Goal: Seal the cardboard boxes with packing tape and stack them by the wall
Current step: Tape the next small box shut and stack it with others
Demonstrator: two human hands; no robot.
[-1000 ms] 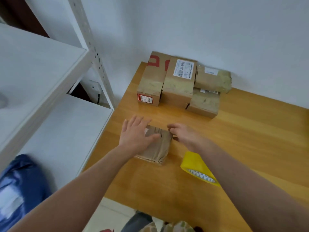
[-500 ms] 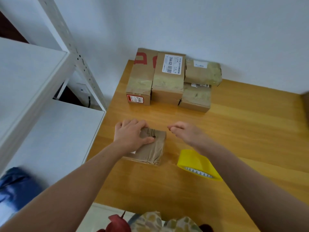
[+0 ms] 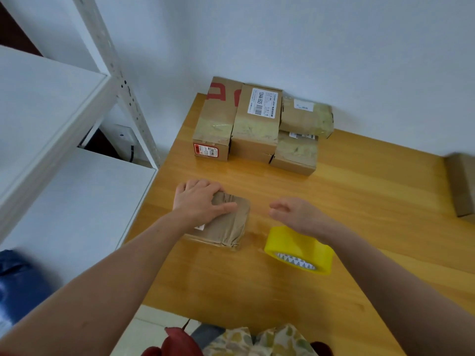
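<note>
A small packing or storage room: white metal shelving point(image 3: 123, 98) beside a wooden table point(image 3: 359, 201) holding taped parcels point(image 3: 257, 124).

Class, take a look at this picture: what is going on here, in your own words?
A person is packing parcels at a wooden table. The left hand grips a small taped box; the right hand hovers empty by a yellow tape roll. Four sealed boxes sit grouped against the wall.
</note>
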